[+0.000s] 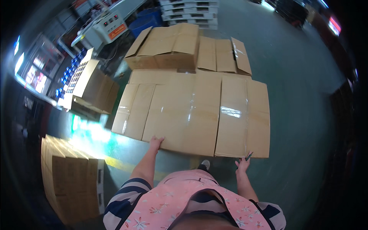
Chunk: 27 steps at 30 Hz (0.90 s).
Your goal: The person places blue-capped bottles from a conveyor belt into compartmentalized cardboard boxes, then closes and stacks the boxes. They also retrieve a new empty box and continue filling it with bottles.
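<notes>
Flattened brown cardboard boxes [172, 111] lie in a wide layer in front of me, with strips of shiny clear tape on them. At their near edge, left of the middle, my left hand [156, 143] grips the cardboard with fingers and thumb. My right hand [242, 165] is just beyond the near edge of the right-hand flattened box [234, 130], below its corner. Between its fingers is a small, slim, dark green tool [249, 156], too small to name surely. Farther back sit a partly raised box [168, 40] and another folded box [216, 53].
At left stand an open carton with dividers [82, 78], rows of blue-capped items [69, 73] and stacked folded cartons [71, 176]. A control box [111, 27], blue drums [145, 21] and stacked white pallets [189, 11] are behind. Green floor [295, 115] extends right.
</notes>
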Available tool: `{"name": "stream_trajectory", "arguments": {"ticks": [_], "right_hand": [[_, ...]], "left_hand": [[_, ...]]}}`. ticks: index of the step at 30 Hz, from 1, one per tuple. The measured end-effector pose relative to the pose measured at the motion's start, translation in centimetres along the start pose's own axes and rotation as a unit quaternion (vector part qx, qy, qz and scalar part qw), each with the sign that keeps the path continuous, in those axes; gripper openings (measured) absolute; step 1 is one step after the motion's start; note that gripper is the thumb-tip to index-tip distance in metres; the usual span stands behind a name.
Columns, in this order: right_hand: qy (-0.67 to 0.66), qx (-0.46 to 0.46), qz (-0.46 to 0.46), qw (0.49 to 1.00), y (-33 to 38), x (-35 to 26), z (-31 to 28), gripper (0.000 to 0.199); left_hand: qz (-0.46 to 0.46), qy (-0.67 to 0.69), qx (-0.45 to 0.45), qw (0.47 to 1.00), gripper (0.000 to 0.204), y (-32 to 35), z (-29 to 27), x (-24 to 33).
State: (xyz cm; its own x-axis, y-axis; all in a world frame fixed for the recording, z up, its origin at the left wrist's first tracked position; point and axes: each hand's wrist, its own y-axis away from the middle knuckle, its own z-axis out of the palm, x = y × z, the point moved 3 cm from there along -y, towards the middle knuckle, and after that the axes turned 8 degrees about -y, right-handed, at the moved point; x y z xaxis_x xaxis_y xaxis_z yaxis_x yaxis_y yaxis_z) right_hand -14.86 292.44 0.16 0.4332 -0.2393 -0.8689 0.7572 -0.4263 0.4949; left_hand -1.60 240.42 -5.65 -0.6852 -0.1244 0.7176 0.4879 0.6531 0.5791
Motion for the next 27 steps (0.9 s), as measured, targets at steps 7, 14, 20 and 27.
{"name": "stream_trajectory", "arguments": {"ticks": [7,14,20,27], "right_hand": [[-0.040,-0.028,-0.164,0.985,5.7,2.0,-0.8,0.037],[-0.001,-0.193,-0.235,0.952,23.1,8.3,6.1,0.026],[0.120,-0.365,-0.149,0.911,37.6,18.0,16.1,0.022],[0.326,-0.537,-0.109,0.770,49.9,28.3,28.9,0.024]], "left_hand": [[0.086,0.022,0.005,0.996,0.069,1.9,-2.4,-8.4],[-0.025,0.123,-0.158,0.979,0.034,9.0,-13.7,-28.8],[-0.018,0.267,-0.040,0.963,0.030,13.0,-26.0,-42.7],[-0.082,0.513,0.137,0.843,0.024,13.3,-36.2,-51.2]]}}
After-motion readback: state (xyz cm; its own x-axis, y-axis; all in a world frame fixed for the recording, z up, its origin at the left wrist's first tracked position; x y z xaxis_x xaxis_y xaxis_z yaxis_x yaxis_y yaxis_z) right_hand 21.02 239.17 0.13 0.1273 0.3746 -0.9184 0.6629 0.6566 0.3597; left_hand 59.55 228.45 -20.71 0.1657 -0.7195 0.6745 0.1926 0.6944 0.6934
